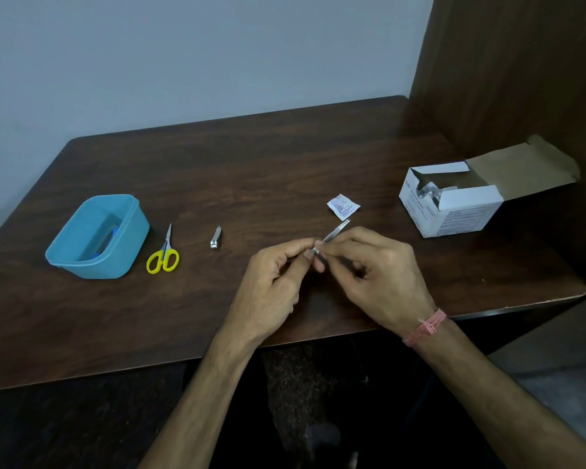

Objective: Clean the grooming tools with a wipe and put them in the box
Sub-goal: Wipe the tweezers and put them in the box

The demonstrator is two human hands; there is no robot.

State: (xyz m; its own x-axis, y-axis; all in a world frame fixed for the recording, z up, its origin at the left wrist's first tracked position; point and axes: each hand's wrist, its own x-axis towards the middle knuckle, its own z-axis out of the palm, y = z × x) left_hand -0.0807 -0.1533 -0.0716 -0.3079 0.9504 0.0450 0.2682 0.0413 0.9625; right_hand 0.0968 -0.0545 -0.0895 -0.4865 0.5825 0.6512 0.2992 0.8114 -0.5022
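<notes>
A slim metal tool (pixel 334 233), likely tweezers, is pinched between both hands above the table (pixel 285 157), near its front edge. The lower end is gripped by the left hand (pixel 278 275), thumb and forefinger curled onto it. The right hand (pixel 376 269) is closed on the shaft just above, fingertips bunched around it; a small white scrap, probably the wipe (pixel 317 252), is seen at the pinch point, mostly hidden. The tool's free end is angled up and away to the right, toward a torn wipe sachet (pixel 343 206) lying flat on the table just beyond it.

A pink thread band (pixel 425 326) is worn on the right wrist.

Left of the hands, a nail clipper (pixel 216 237) is laid on the table. Further left, yellow-handled scissors (pixel 163 253) are laid with blades closed, pointing away. Just beside them a blue plastic box (pixel 97 236) is set, lid off, with something blue inside, not identifiable.

Far right, an opened white carton (pixel 454 204) is placed, flap raised, well apart from the hands.
</notes>
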